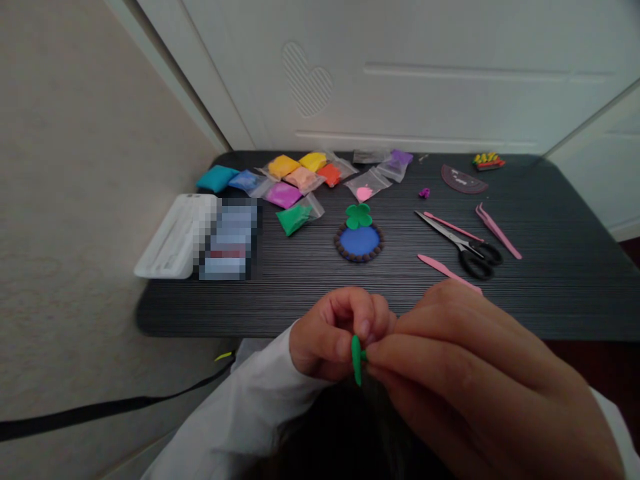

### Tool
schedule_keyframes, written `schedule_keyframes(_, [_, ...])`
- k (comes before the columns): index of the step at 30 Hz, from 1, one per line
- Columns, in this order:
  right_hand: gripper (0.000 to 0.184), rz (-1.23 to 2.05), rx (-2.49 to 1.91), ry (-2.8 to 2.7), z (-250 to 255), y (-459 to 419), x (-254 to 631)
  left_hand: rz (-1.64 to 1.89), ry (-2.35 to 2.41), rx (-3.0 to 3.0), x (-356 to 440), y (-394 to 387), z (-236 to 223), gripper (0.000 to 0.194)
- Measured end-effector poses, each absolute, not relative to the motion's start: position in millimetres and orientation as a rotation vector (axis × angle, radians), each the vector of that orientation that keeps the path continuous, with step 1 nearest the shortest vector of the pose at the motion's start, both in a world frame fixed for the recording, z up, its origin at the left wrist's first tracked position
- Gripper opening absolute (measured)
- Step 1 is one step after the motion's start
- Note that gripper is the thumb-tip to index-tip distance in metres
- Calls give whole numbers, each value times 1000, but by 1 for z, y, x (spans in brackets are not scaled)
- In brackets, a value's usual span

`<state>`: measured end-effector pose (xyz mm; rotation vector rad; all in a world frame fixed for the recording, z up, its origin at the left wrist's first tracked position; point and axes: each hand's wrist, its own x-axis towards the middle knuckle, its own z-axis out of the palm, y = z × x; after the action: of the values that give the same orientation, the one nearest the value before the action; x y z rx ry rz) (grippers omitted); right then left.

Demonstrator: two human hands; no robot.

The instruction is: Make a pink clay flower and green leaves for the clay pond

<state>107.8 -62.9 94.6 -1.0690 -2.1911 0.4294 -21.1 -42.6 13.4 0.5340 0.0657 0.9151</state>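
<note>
Close to me, at the front edge of the table, a green piece of modelling clay [357, 360] is held on edge between both hands. My left hand [330, 330] pinches it from the left with thumb and fingertips. My right hand [470, 373] is closed on its right side, at a small green stub; the thumb is mostly hidden. Beyond the hands lies a blue clay disc [360, 240] ringed by brown clay balls. A green clay clover shape [359, 216] overlaps its far rim.
Pink knife tool [447, 272], black-handled scissors [463, 247], pink stick [453, 227] and pink tweezers [497, 230] lie right. Several clay bags, including green [295, 217], fill the back left. A white case [177, 237] and a blurred phone-like rectangle [230, 237] lie left.
</note>
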Motion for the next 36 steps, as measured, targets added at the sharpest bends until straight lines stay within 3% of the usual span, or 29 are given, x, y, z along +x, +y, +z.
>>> schedule_keyframes(5, [9, 470, -1061, -2154, 90, -63, 110, 927, 57, 478, -22, -43, 13, 11])
schedule_keyframes(11, [22, 600, -965, -2132, 82, -59, 119, 941, 30, 445, -21, -44, 9, 9])
schedule_keyframes(20, [22, 791, -931, -2001, 64, -50, 121, 897, 203, 362, -22, -47, 17, 8])
schedule_keyframes(26, [14, 1062, -1003, -1750, 47, -46, 122, 944, 432, 380, -21, -47, 21, 19])
schedule_keyframes(36, [7, 1477, -946, -1359, 43, -47, 121, 1411, 948, 1393, -32, -61, 39, 31])
